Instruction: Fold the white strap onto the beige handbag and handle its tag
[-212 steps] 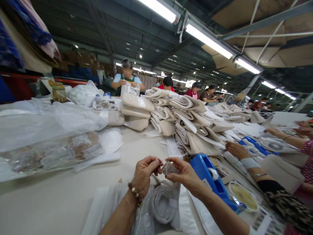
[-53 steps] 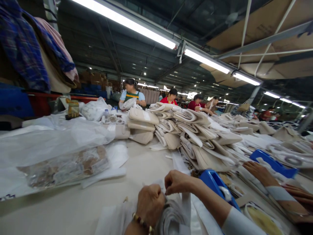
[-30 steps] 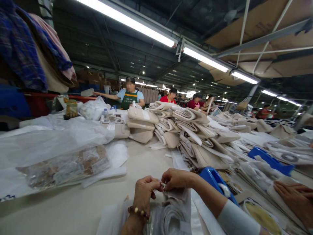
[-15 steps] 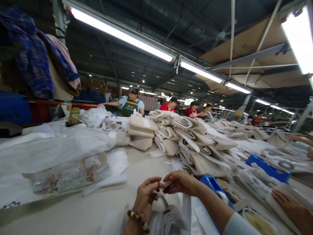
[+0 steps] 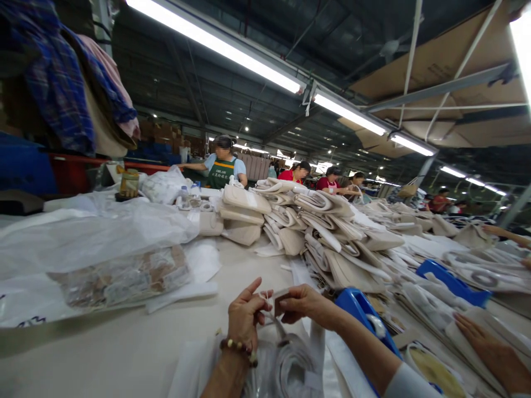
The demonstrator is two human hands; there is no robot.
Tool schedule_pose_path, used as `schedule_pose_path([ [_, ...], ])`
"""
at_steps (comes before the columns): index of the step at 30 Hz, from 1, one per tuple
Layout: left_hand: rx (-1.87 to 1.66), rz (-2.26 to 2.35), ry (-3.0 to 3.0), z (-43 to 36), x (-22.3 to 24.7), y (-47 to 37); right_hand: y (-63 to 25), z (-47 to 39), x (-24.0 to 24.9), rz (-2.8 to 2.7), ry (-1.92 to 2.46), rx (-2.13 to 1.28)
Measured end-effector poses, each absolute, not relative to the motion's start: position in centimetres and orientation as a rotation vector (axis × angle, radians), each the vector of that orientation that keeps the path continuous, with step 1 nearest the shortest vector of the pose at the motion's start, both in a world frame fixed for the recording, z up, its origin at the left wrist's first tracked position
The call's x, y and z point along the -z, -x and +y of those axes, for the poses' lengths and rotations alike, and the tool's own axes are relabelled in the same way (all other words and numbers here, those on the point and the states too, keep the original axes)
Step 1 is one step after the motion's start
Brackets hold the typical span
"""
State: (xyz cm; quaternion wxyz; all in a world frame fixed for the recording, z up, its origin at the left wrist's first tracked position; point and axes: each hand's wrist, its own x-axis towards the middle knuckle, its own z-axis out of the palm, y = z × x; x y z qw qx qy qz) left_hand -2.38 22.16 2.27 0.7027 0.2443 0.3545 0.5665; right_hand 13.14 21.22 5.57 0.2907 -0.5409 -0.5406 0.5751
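Both hands have come up a little off the desk since half a second ago, and the left hand (image 5: 244,316) now has one finger sticking up. The left grip pinches a thin white string between thumb and finger. The right hand (image 5: 301,305) pinches a small brown tag (image 5: 281,297), held just above the rolled white strap (image 5: 296,370) in its clear bag at the near edge of the desk. The two hands almost touch.

To do this bit well, I think the pinch should stay small and tight, close to the tag, so the string does not slip. Pull slowly and keep the string straight. Keep the bag under the hands so nothing falls away.

The desk (image 5: 124,354) is long and pale. A blue tape holder (image 5: 359,309) sits just right of the hands. A big pile of folded cream bags (image 5: 315,232) lies farther back, and floppy plastic sheets (image 5: 91,237) lie on the left. Another person's hand (image 5: 489,348) rests on the right. More people work on the far side, under long bright lights (image 5: 215,41).
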Motion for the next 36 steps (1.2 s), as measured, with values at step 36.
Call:
schedule_pose_path([
  [36, -1.386, 1.207, -1.326, 21.9, -1.4, 2.7, -12.2, 20.7, -2.5, -1.273, 1.46, -1.239],
])
